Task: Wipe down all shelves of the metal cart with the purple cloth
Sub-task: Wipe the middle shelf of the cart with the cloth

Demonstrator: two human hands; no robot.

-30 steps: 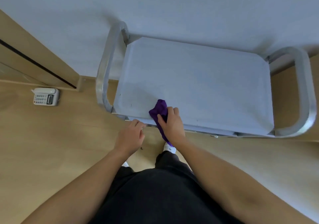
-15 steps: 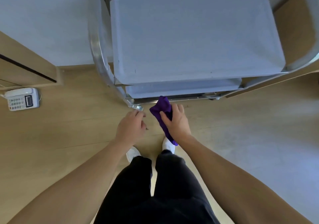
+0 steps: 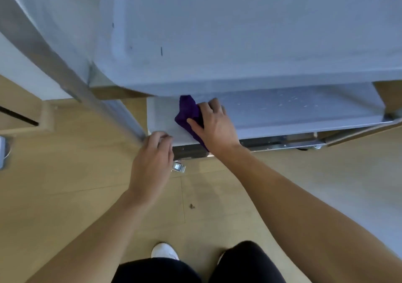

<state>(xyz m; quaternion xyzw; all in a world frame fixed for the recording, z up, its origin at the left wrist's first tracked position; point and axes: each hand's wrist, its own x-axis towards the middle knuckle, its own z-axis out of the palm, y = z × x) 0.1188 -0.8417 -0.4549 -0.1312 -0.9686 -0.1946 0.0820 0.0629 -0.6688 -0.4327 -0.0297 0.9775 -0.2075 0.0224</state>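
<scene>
The metal cart fills the top of the view, its top shelf [image 3: 250,32] close under the camera. Below it a lower shelf [image 3: 304,110] shows, marked with pale scratches. My right hand [image 3: 215,126] presses the bunched purple cloth [image 3: 188,112] onto the left front part of that lower shelf. My left hand [image 3: 152,163] rests at the cart's front left corner, fingers curled against the shelf edge where the slanted leg [image 3: 65,69] meets it. Whether it grips the frame is unclear.
A wooden floor [image 3: 65,195] lies below, with a small metal caster brake [image 3: 178,166] near my left hand. A white shoe [image 3: 164,251] and dark trousers show at the bottom. A wooden cabinet [image 3: 19,117] and the edge of a white device [image 3: 2,152] are at left.
The camera dropped close to the cart. My right hand moved the cloth from the top shelf's front edge down onto the lower shelf. My left hand stayed at the front left corner.
</scene>
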